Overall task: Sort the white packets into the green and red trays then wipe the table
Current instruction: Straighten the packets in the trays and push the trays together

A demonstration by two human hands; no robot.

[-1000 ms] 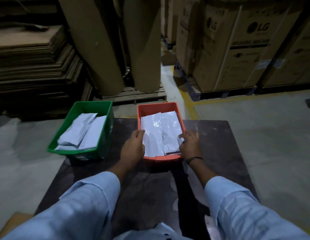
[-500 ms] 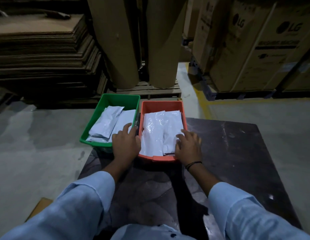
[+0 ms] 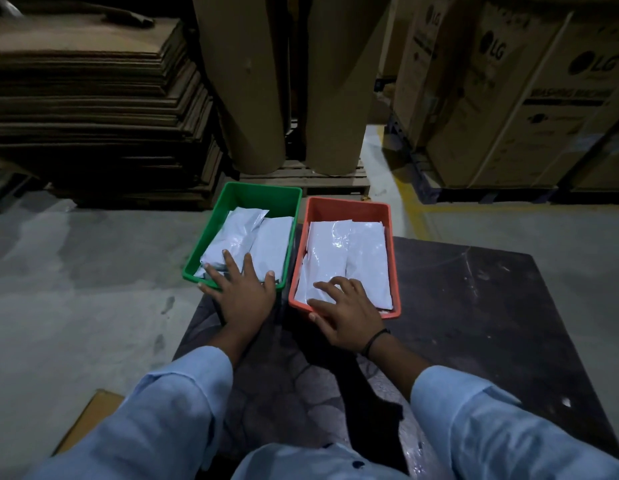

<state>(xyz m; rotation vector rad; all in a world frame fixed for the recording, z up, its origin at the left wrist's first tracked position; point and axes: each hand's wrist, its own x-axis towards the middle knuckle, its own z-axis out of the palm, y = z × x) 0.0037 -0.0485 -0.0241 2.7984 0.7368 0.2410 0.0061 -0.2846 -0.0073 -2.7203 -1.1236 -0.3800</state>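
A green tray (image 3: 211, 233) and a red tray (image 3: 349, 206) stand side by side at the far left corner of a dark table (image 3: 474, 306). Each tray holds white packets: the green tray's packets (image 3: 247, 233) and the red tray's packets (image 3: 346, 258). My left hand (image 3: 244, 294) lies over the green tray's near rim, fingers spread and straight on its packets. My right hand (image 3: 346, 308) rests over the red tray's near rim, fingers spread on the packets, thumb against the rim's outside.
The green tray hangs partly over the table's left edge. Behind the table stand stacked cardboard sheets (image 3: 93, 116), two large cardboard rolls (image 3: 276, 81) on a pallet, and large cartons (image 3: 526, 98). Grey floor lies left and right. A cardboard piece (image 3: 89, 417) lies at lower left.
My left hand has left the red tray and moved onto the green tray. My right hand has shifted to the middle of the red tray's near rim. The view has turned left.
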